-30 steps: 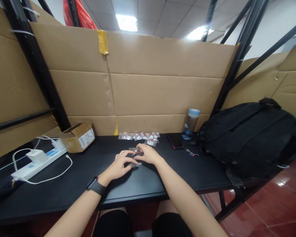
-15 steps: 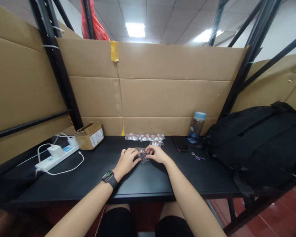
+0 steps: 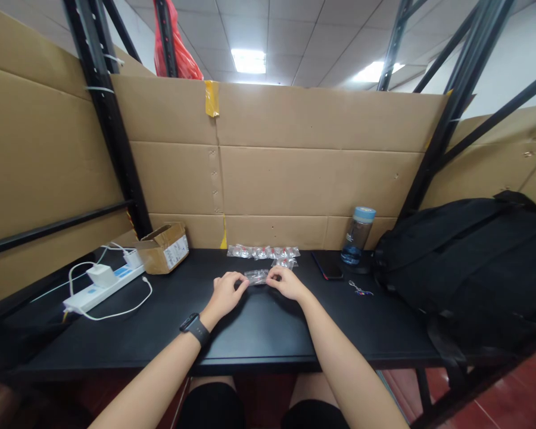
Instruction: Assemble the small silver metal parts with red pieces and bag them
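Note:
A small clear plastic bag [image 3: 256, 277] is stretched between my two hands, just above or on the black table. My left hand [image 3: 227, 292], with a dark smartwatch on the wrist, pinches its left end between thumb and fingers. Its right end is pinched by my right hand [image 3: 287, 282]. What the bag holds is too small to make out. Just behind it lies another clear packet [image 3: 284, 262], partly hidden by my right hand. Farther back, a row of similar packets [image 3: 263, 252] with small red spots runs along the cardboard wall.
Right of my hands are a phone [image 3: 327, 266], a bottle with a blue lid [image 3: 357, 236], a small corded trinket [image 3: 361, 289] and a black backpack [image 3: 469, 262]. To the left stand an open cardboard box [image 3: 164, 247] and a white power strip [image 3: 102, 288] with cables.
The bag between my hands has gone from hanging down loosely with a red spot showing to a narrow, stretched strip. My left fingers have closed into a pinch at its end.

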Action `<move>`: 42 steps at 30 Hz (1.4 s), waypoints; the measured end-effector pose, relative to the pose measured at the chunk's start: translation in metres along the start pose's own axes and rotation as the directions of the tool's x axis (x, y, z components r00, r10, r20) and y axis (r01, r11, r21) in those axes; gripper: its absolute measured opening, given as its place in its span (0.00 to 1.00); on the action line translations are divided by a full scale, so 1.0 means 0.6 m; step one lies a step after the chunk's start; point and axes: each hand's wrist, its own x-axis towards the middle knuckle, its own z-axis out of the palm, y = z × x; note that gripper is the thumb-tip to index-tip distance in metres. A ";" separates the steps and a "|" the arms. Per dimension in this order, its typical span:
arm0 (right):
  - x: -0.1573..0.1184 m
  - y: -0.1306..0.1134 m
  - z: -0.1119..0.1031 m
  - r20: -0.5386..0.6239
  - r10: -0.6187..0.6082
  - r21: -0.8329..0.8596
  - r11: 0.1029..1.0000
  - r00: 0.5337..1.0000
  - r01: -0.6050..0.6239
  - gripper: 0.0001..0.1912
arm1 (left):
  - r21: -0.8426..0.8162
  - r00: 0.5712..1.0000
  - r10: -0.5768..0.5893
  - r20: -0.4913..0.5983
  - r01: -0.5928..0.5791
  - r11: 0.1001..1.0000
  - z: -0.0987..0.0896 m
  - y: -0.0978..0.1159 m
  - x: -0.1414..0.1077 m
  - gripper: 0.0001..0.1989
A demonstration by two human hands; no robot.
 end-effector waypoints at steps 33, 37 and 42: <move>-0.004 -0.022 -0.005 -0.063 0.108 -0.168 0.979 0.992 -0.117 0.12 | -0.123 0.985 0.094 0.144 -0.076 0.990 0.030 0.008 0.059 0.13; 0.001 -0.013 -0.015 -0.137 0.146 -0.165 0.972 0.980 -0.167 0.12 | -0.140 0.990 0.019 0.141 0.001 0.990 0.034 -0.006 0.078 0.11; -0.002 0.021 -0.056 -0.367 0.192 -0.336 0.885 0.910 -0.322 0.28 | 0.015 0.957 -0.288 0.039 0.288 0.958 0.024 -0.051 0.153 0.13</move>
